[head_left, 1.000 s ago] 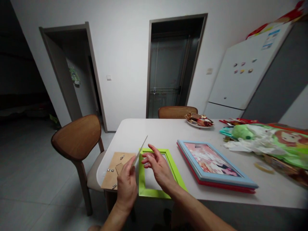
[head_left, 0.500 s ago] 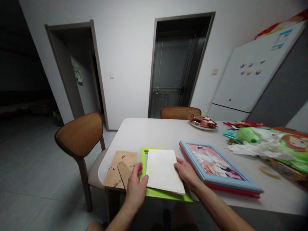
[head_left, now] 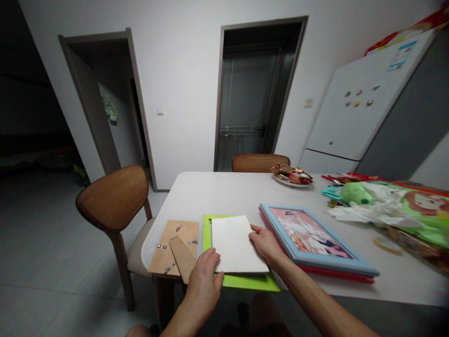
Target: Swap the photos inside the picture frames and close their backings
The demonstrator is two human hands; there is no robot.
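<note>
A white sheet of card or paper (head_left: 238, 243) lies over a lime-green picture frame (head_left: 245, 282), covering most of its opening. My right hand (head_left: 266, 244) grips the sheet's right edge, thumb and fingers closed on it. At the lower left corner, my left hand (head_left: 206, 276) has its fingers against the sheet's left edge, with the thumb apart near the bottom edge. Left of the frame is a brown frame backing board (head_left: 171, 234) with metal clips and a stand leg (head_left: 184, 257); my left hand partly overlaps its lower right side.
A blue picture frame (head_left: 312, 234) with a pink picture rests on a red frame (head_left: 336, 275) to the right. Beyond are a plate of wrapped items (head_left: 294, 183), green and white packaging (head_left: 379, 201) and a tape roll (head_left: 387, 245). Wooden chairs (head_left: 112, 199) stand at the table (head_left: 206, 192).
My left hand has moved right, onto the sheet's lower left corner. The sheet's near edge has shifted and sits straighter over the green frame. My right hand stays at its right edge.
</note>
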